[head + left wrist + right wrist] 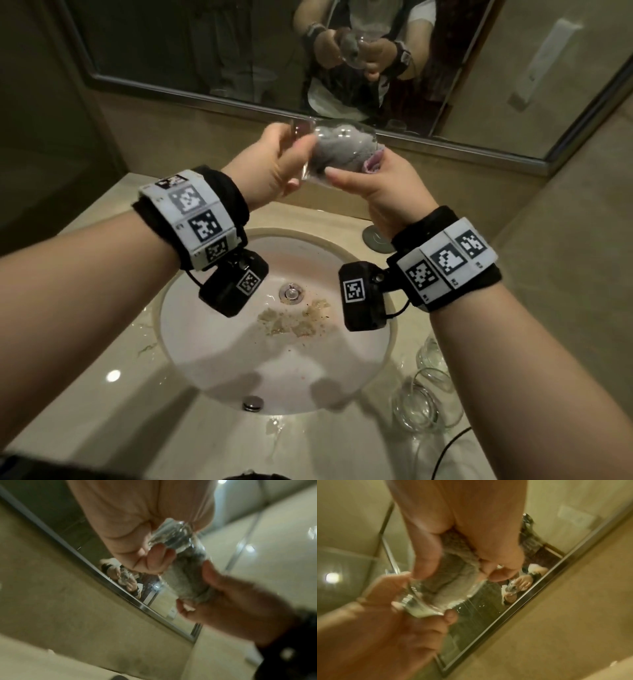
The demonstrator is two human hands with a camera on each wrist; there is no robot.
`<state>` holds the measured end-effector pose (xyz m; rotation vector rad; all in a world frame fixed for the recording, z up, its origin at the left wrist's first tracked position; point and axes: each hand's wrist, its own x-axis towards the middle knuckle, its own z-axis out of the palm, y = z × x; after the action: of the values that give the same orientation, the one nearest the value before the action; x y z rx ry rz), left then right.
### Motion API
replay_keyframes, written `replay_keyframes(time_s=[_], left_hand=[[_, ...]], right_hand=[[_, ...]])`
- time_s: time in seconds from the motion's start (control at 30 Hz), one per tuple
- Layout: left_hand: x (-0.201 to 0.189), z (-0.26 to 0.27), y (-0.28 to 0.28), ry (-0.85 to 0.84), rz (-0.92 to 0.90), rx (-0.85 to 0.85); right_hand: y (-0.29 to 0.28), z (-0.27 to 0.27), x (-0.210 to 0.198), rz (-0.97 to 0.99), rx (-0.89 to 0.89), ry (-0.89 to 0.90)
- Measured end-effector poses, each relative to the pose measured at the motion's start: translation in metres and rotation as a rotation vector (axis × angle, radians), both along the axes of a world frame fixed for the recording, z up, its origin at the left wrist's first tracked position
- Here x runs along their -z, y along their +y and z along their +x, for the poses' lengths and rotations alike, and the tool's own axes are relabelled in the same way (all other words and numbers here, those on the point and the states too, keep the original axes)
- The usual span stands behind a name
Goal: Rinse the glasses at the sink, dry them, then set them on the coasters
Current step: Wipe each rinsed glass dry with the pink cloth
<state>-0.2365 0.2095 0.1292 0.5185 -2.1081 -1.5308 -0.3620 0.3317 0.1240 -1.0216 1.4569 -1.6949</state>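
Clearly fragile and slick, the clear drinking glass (329, 144) is grasped at its base by the left hand (274, 164); the right hand (380, 185) clutches the grey cloth (342, 150) stuffed inside.

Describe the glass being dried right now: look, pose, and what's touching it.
The glass is clear, with a thick base, held roughly sideways above the sink in front of the mirror. The left hand grips its base end; a grey cloth is stuffed inside, filling most of it. The right hand holds the cloth at the rim, thumb on the glass's outer wall.
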Motion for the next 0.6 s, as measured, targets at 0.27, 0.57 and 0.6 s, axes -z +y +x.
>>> replay_keyframes(time_s=[0.27,0.57,0.6], left_hand=[[0.005,0.011,-0.014,-0.024,-0.22,0.148],[-0.006,0.009,-0.007,-0.208,0.338,0.054],[-0.008,0.01,-0.005,-0.183,0.246,0.009]], right_hand=[[0.002,0.007,0.001,0.003,0.057,0.069],[-0.004,0.02,0.002,-0.004,0.038,0.143],[-0.004,0.02,0.001,-0.002,0.021,0.119]])
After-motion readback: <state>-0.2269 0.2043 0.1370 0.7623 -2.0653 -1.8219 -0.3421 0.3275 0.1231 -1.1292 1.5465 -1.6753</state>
